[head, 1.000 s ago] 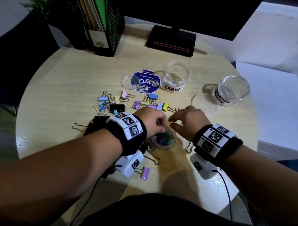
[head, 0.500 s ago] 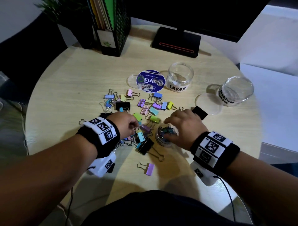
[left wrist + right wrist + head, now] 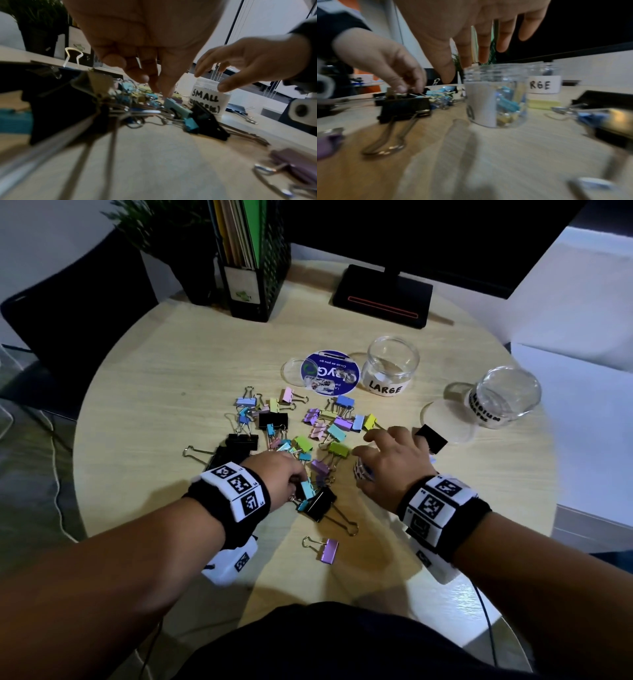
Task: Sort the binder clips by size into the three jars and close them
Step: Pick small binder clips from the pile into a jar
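Observation:
Several coloured and black binder clips [image 3: 301, 440] lie heaped mid-table. My left hand [image 3: 303, 482] [image 3: 161, 90] [image 3: 410, 88] reaches down into the near edge of the heap, fingertips pinching a small light-blue clip [image 3: 176, 106] beside a big black clip [image 3: 320, 503] [image 3: 404, 106]. My right hand [image 3: 363, 444] [image 3: 464, 69] hovers with spread fingers over the open jar labelled SMALL [image 3: 361, 472] [image 3: 209, 102] [image 3: 494, 94], which holds several small clips. The LARGE jar [image 3: 390, 368] and MEDIUM jar [image 3: 503, 398] stand open further back on the right.
Two clear lids [image 3: 293, 368] [image 3: 448, 419] and a blue round disc [image 3: 330, 373] lie by the jars. A lone purple clip [image 3: 327, 549] lies near the front edge. A black file rack [image 3: 253, 258] and a monitor base [image 3: 383, 296] stand at the back.
My left hand left the SMALL jar's mouth and dropped into the clip heap to its left. My right hand let go of the jar's side and now hovers over it.

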`<state>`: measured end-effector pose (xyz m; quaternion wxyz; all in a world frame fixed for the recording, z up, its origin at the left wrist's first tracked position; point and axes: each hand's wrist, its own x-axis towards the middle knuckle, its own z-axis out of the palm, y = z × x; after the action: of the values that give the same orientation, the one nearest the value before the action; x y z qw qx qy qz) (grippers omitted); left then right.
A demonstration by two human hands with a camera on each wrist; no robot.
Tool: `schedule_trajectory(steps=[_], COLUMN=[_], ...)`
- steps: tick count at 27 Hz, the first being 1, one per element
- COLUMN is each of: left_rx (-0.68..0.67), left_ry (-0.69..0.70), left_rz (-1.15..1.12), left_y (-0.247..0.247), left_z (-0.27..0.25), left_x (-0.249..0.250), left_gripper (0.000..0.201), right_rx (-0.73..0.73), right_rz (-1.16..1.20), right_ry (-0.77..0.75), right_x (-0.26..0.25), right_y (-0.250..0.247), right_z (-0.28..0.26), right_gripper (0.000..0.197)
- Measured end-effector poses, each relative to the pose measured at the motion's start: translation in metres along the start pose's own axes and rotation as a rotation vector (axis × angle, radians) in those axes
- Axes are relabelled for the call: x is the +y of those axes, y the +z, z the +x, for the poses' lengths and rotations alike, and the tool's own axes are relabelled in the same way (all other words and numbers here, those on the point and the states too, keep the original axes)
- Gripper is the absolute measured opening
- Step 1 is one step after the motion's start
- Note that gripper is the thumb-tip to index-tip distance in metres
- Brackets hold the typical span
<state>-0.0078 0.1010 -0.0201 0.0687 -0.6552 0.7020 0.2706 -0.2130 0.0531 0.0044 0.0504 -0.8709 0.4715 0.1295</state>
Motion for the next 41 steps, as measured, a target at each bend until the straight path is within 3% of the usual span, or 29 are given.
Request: schedule_trajectory(steps=[2,5,8,10,13,17,20,23,27,32,37,41], left_rx=[0.033,-0.005,-0.035,-0.030,-0.029,-0.084,-0.149,-0.208,-0.170,-0.254,-0.239,-0.226], left_ry=[-0.031,-0.075,-0.104,-0.116,-0.115,-0.090,-0.075,-0.047,0.023,0.075,0.091,0.088], left_rz=[0.053,0.158,0.188,0.187,0.169,0.190,0.209,0.244,0.232,0.263,0.310,0.299], left_y=[-0.003,-0.005,-0.004,-0.003,-0.004,-0.006,-0.008,-0.009,-0.010,-0.016,-0.012,-0.013], left_z=[-0.001,0.001,0.005,0.006,0.007,0.013,0.020,0.025,0.028,0.029,0.029,0.029], left_x=[-0.003,-0.005,-0.005,-0.005,-0.007,-0.003,0.003,0.006,0.013,0.028,0.034,0.032], left_gripper=[0.031,0.036,0.037,0.036,0.036,0.035,0.042,0.046,0.034,0.047,0.036,0.040], right_rx=[0.052,-0.057,-0.229,-0.270,-0.254,-0.232,-0.306,-0.275,-0.241,-0.266,-0.237,-0.224], right_rz=[-0.001,0.053,0.106,0.086,0.088,0.192,0.133,0.044,0.077,0.139,0.188,0.245], right_ry=[-0.132,-0.260,-0.197,-0.220,-0.251,-0.151,-0.138,-0.174,-0.162,-0.137,-0.120,-0.131], right_x=[-0.019,-0.045,-0.056,-0.058,-0.056,-0.056,-0.059,-0.062,-0.059,-0.051,-0.044,-0.039], right_y=[0.003,0.012,0.016,0.018,0.022,0.024,0.022,0.021,0.022,0.024,0.024,0.016], right_z=[-0.005,-0.005,-0.001,-0.001,-0.001,0.008,0.016,0.020,0.022,0.019,0.015,0.006], right_gripper=[0.037,0.037,0.050,0.048,0.039,0.046,0.047,0.037,0.035,0.032,0.026,0.017])
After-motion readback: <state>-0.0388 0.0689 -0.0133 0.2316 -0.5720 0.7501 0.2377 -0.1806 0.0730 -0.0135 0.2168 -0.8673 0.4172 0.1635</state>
